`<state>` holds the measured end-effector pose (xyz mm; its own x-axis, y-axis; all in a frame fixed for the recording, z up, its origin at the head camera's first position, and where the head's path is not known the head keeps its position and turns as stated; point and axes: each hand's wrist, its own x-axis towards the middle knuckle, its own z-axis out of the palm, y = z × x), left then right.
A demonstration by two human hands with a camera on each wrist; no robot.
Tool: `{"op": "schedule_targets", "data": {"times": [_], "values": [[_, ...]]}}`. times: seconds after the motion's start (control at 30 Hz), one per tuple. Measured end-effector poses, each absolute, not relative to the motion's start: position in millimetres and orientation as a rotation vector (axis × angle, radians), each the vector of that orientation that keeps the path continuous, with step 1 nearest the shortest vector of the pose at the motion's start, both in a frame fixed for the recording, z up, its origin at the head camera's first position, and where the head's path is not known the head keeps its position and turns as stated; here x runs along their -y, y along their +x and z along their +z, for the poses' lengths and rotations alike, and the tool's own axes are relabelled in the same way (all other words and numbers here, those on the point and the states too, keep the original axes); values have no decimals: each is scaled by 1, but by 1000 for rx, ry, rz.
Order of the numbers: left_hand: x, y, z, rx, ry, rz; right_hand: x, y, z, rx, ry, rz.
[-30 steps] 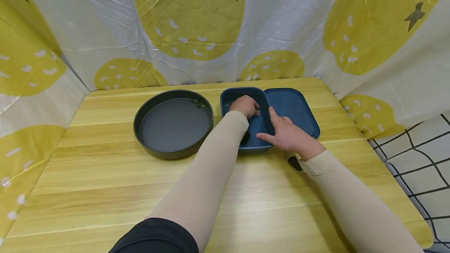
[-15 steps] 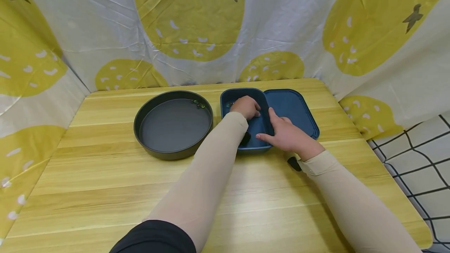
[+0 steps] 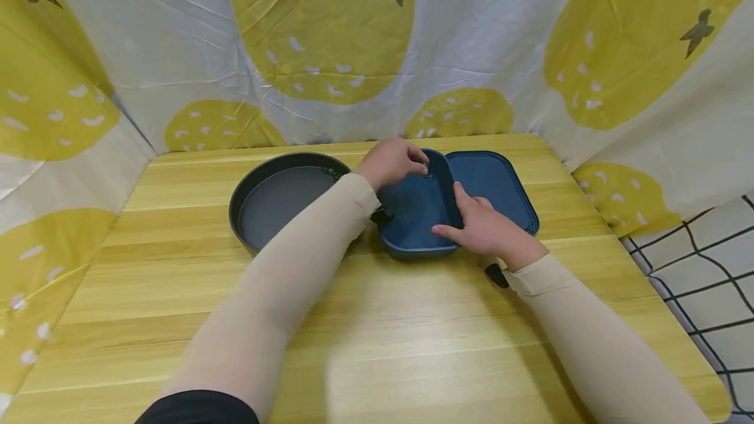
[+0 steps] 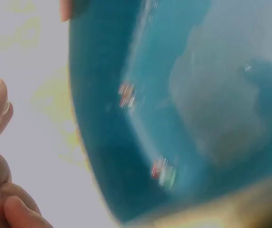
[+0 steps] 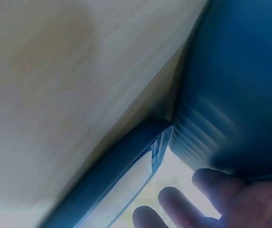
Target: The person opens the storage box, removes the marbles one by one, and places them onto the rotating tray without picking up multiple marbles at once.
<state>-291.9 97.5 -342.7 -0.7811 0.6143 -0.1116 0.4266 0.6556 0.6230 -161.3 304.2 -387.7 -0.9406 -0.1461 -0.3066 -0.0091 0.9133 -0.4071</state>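
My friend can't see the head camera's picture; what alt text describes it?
A person's left hand hangs over the far left corner of a blue container, the right hand at its right side. A round dark pan sits left of the container and a flat blue lid right, all on a wooden table.

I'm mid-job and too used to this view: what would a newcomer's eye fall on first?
Probably the curtain behind the table, white with large yellow fruit-like shapes. Next, the round dark pan on the table's left half, then the blue container to its right, with the left hand over its far part and the right hand at its right side.
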Motion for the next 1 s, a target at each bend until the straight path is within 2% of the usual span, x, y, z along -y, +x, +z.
{"op": "schedule_targets", "data": {"times": [0.23, 0.57, 0.77, 1.0], "values": [[-17, -296, -321, -2608, 767, 884, -305, -162, -390, -2746, -99, -568], [77, -311, -343, -2690, 563, 780, -304, -164, -393, -2748, -109, -582], [87, -310, -346, -2701, 530, 783, -304, -162, -391, -2745, -101, -584], [57, -301, -337, -2680, 571, 831, -304, -161, -390, -2735, -108, -591]]}}
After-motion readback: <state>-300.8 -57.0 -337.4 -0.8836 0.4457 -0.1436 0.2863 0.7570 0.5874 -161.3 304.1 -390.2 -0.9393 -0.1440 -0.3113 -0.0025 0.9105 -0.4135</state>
